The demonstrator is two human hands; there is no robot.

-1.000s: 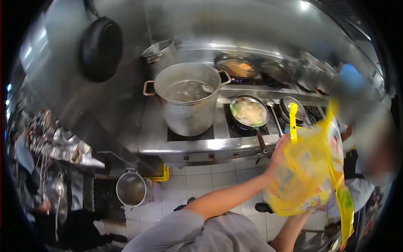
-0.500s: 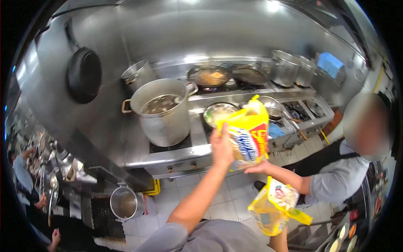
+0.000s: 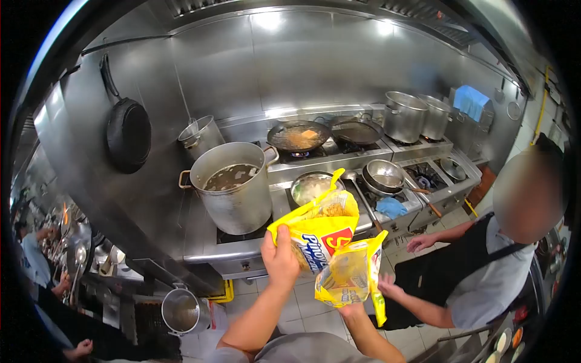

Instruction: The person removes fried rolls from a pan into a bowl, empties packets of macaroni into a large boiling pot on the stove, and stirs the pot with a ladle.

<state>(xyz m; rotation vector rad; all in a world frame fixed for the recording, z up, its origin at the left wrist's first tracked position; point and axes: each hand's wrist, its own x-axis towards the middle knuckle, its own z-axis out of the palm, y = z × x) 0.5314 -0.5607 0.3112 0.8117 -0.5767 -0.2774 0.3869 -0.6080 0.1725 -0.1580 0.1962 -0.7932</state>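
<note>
My left hand (image 3: pixel 280 260) is closed around the side of a yellow plastic food bag (image 3: pixel 308 227) with blue lettering and a red patch, held tilted in front of the stove. Below and right of it, a second yellow bag (image 3: pixel 348 275), part see-through with some pale contents showing, is in my right hand (image 3: pixel 352 310); the bag hides most of those fingers. The two bags overlap in view. A co-worker's hand (image 3: pixel 390 288) is close to the second bag's right edge; whether it touches is unclear. The co-worker's other hand (image 3: pixel 419 242) is apart from both bags.
A large stockpot (image 3: pixel 239 199) of dark liquid stands on the left burner. Beyond the bags are a pan (image 3: pixel 311 187), two woks (image 3: pixel 299 136) and stacked strainers (image 3: pixel 385 175). A co-worker (image 3: pixel 484 266) stands at right. A pot (image 3: pixel 181 310) sits low at left.
The left bag has moved left and down, away from the co-worker's hand that was under it. The right bag has come up and left beside it. The co-worker's arms have shifted back right.
</note>
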